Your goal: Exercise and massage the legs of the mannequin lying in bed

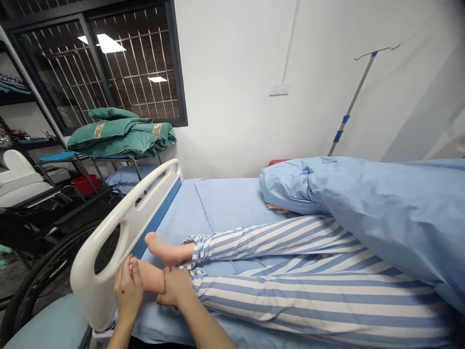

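Note:
A person lies on a hospital bed in blue-and-white striped pyjama trousors (301,295), with both bare feet towards me. My left hand (128,286) wraps the toes and sole of the nearer bare foot (147,276). My right hand (176,286) grips that same leg around the ankle, just above the trouser cuff. The other bare foot (165,248) rests beside it, untouched and slightly farther away. A blue blanket (374,208) hides the person's upper body. The person's fingers (278,210) show beneath its edge.
A white bed footboard (123,232) with a blue strip stands right next to my left hand. Beyond it are a wheelchair wheel (47,276), a green folded quilt (119,135) on a rack, and a red basin (85,184). An IV pole (352,102) stands by the wall.

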`<state>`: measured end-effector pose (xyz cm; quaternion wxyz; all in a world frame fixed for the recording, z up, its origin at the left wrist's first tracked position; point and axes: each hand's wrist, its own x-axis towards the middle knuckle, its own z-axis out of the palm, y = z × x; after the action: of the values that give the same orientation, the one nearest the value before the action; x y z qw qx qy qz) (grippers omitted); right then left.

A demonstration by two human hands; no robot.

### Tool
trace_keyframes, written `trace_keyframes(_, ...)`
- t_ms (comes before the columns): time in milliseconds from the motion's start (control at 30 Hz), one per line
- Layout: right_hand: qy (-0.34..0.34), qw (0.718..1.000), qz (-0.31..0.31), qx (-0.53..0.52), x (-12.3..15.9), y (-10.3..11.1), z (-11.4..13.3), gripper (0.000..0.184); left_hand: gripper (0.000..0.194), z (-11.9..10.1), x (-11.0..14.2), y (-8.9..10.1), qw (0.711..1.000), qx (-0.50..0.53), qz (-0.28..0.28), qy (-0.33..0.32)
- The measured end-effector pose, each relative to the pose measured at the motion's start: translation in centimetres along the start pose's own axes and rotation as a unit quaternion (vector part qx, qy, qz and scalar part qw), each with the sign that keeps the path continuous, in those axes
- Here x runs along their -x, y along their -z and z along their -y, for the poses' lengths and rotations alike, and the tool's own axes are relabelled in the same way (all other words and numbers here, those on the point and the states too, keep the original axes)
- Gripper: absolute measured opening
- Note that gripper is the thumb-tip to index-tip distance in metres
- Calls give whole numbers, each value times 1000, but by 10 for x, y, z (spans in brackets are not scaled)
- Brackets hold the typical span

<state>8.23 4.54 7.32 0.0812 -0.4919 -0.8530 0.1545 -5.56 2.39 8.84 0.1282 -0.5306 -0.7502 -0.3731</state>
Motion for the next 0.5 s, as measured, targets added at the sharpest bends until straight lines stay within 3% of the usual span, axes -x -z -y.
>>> trace_keyframes(133,2,1000,-6,-6,3,5,1,66,47,-4,-4,16,988,-151,41,-7)
trace_keyframes(300,-5,1000,-4,-16,5,7,1,65,41,-9,-31,44,940,-275,183,-85)
trace_keyframes(433,-7,1000,0,-19,4,5,1,64,37,-13,-57,38,899,-320,262,-146)
trace_keyframes(500,-8,1000,3,-12,3,4,1,64,33,-14,-69,26,903,-289,275,-159)
